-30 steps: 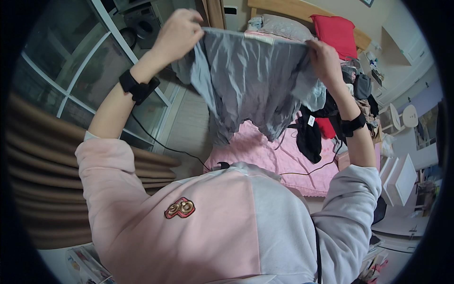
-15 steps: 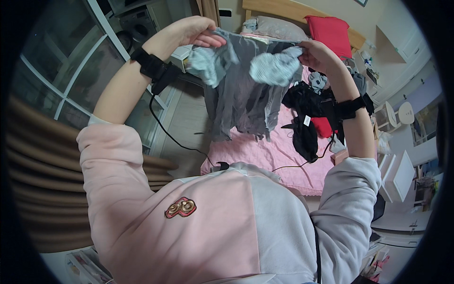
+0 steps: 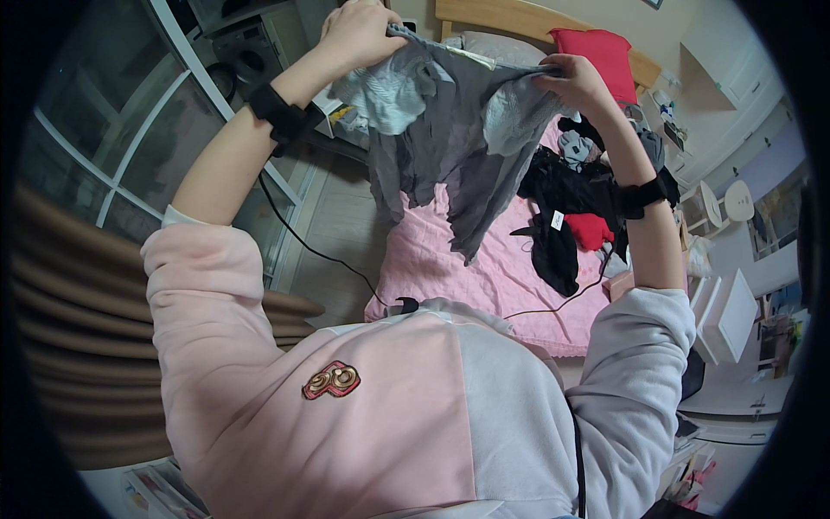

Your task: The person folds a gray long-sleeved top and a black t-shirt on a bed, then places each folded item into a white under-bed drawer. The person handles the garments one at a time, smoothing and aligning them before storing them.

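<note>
A thin, sheer grey garment (image 3: 441, 112) with pale blue patches hangs in front of me, stretched between my hands over the bed. My left hand (image 3: 359, 33) is closed on the left end of its top edge, fingers curled over the cloth. At the right end of that edge, my right hand (image 3: 577, 82) pinches the fabric between thumb and fingers. A whitish strip (image 3: 471, 57) shows along the top edge between the hands. Folds and an uneven hem droop below; the garment's exact kind cannot be told.
Below lies a pink bedspread (image 3: 471, 281). Black clothes (image 3: 553, 251) and a red piece (image 3: 590, 231) are heaped on its right side. A red pillow (image 3: 596, 60) leans at the wooden headboard (image 3: 510, 22). Glass door panels (image 3: 147, 130) stand left. A black cable (image 3: 320, 242) runs from my left wrist strap.
My left hand has risen and turned, its fingers now curled over the edge. My right hand is slightly higher. The garment's lower part has swung and gathered into a point, and the pale patches have spread.
</note>
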A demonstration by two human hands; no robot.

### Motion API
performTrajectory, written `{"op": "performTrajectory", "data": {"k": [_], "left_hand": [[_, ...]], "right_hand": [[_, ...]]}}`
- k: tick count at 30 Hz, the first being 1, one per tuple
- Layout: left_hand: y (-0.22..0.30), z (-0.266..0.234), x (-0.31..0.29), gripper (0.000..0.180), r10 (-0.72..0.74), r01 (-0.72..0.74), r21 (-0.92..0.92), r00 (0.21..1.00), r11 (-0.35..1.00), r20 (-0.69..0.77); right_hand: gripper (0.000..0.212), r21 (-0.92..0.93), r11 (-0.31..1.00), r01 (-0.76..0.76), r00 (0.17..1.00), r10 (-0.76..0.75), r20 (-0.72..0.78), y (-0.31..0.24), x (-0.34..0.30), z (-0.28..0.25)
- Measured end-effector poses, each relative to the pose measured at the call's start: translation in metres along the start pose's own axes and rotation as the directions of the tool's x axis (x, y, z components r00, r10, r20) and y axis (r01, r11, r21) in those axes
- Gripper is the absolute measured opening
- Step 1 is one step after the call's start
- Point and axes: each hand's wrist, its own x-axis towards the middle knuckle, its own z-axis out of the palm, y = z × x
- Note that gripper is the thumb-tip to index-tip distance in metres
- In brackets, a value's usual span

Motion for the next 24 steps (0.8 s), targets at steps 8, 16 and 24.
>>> {"op": "performTrajectory", "data": {"k": [8,16,24], "left_hand": [[-0.016,0.022,0.007,0.021,0.031,-0.043,-0.595,0.999,0.803,-0.030],[-0.004,0.000,-0.012,0.029,0.154,-0.055,-0.537,0.978,0.842,0.141],[-0.041,0.022,-0.032,0.018,0.108,0.256,-0.553,0.834,0.793,0.541]], "right_hand": [[0.026,0.365,0.925,-0.102,0.986,0.045,0.162,0.010,0.004,-0.010],[0.022,0.268,0.963,-0.012,0.950,-0.072,0.303,0.016,-0.025,-0.007],[0.010,0.481,0.877,-0.014,0.965,-0.114,0.237,0.040,-0.021,0.029]]}}
